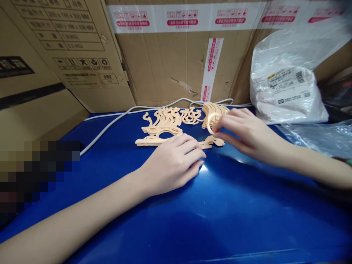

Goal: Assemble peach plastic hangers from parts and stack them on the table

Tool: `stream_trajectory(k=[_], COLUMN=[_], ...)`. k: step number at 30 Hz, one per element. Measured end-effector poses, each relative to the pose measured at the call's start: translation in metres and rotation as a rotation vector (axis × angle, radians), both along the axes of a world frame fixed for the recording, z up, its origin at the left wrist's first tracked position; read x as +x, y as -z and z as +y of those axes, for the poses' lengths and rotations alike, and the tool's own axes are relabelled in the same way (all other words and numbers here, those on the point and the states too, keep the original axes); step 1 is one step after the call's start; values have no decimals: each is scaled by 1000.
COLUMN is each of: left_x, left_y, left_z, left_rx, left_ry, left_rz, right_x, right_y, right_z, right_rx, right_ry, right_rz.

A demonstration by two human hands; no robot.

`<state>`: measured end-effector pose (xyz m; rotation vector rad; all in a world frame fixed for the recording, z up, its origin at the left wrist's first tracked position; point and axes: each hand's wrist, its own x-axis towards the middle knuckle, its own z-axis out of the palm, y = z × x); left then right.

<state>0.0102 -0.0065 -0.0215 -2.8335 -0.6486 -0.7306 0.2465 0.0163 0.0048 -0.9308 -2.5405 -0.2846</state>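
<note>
My left hand (176, 161) lies palm down on the blue tabletop, its fingers stretched out and holding nothing that I can see. Just beyond its knuckles are flat pale wooden pieces (154, 140), partly covered by the hand. My right hand (244, 134) pinches a curved wooden piece (211, 123), ring-like in outline, with thumb and fingers at its right side. Behind that piece sits a stack of curved wooden strips (216, 108). Further left are S-shaped wooden pieces (169, 116) and small curly wooden pieces (191, 116). A small rounded wooden piece (218, 141) lies below the right fingers.
Cardboard boxes (165, 66) wall off the back and left of the blue table (209, 216). A white cable (110, 126) runs behind the wooden pieces. On the right stand a white plastic package (291, 91) and clear plastic wrap (316, 137). A blurred patch covers the left edge.
</note>
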Motion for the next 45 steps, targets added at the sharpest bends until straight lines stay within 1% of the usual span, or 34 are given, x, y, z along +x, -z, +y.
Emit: stream_trajectory(k=[3, 5, 8, 9, 10, 13, 14, 16, 18, 19, 20, 22, 24, 25, 26, 27, 29, 32, 34, 36, 39, 45], left_x=[-1, -1, 0, 1, 2, 6, 7, 9, 9, 8, 8, 6, 5, 4, 4, 3, 3, 3, 3, 3, 4, 3], left_y=[-3, -4, -5, -5, -5, -7, -7, -7, -7, -6, -6, -4, -4, -4, -4, -4, -5, -5, -6, -6, -5, -4], left_z=[-2, -1, -1, -2, -4, -10, -12, -13, -12, -10, -8, -4, 0, 0, 1, 1, 1, -1, -1, -1, -1, 0], left_rx=[-4, -37, -117, -189, -297, -687, -775, -854, -861, -853, -839, -798, -762, -748, -738, -731, -722, -724, -729, -734, -743, -768], left_ry=[-74, -88, -86, -96, -110, -160, -167, -160, -158, -161, -167, -185, -199, -202, -203, -201, -191, -163, -144, -130, -124, -124], left_rz=[-91, -138, -125, -132, -151, -252, -274, -302, -316, -319, -320, -322, -328, -332, -336, -340, -343, -340, -338, -335, -328, -325], right_x=[3, 2, -2, -3, -4, -5, -5, -3, -2, -1, 0, 5, 13, 18, 24, 30, 43, 55, 59, 60, 61, 63], right_y=[12, 16, 19, 19, 19, 19, 18, 18, 17, 16, 15, 12, 11, 11, 12, 14, 19, 32, 41, 47, 52, 52], right_z=[-21, -29, -36, -37, -38, -41, -42, -44, -46, -46, -45, -41, -31, -24, -16, -7, 9, 28, 34, 37, 38, 39], right_rx=[-77, -108, -135, -138, -133, -95, -79, -60, -62, -58, -48, 10, 85, 104, 102, 64, -23, -73, -82, -105, -145, -107], right_ry=[-59, -103, -176, -196, -215, -272, -288, -303, -288, -253, -195, -29, 142, 215, 274, 319, 366, 426, 437, 446, 467, 461], right_rz=[22, 13, 1, 2, 4, 6, 7, 15, 39, 62, 98, 197, 294, 308, 310, 295, 231, 93, 64, 37, -14, -58])
